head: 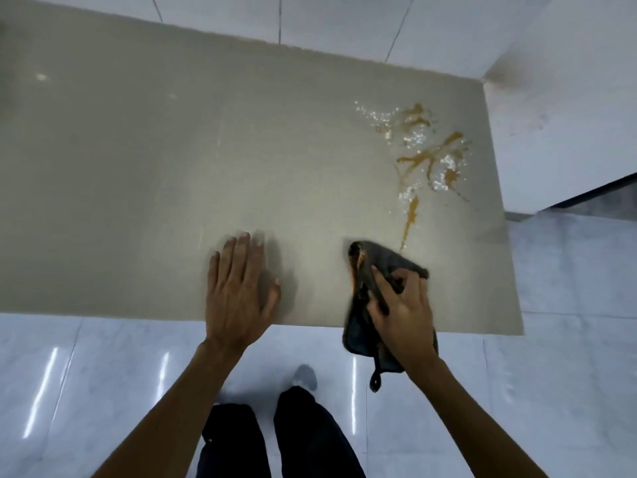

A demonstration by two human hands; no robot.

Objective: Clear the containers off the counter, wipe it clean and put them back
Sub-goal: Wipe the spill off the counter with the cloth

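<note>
The bench [138, 167] is filling the upper two thirds of the head view, a pale grey slab running back to a white tiled wall [344, 19] and ending on the right beside a white panel [568, 115]. A glossy white floor [86, 374] is showing below its near edge. An orange-brown spill [427, 157], mixed with white specks, is lying across the bench's right part and trailing down toward the near edge. A dark grey cloth [379, 263], stained orange along its left fold, is lying just below that trail and hanging over the near edge, its loop dangling. The hands are working apart: the left hand [238, 298] is resting flat on the bench with straight fingers, and the right hand [403, 315] is gripping the cloth.
</note>
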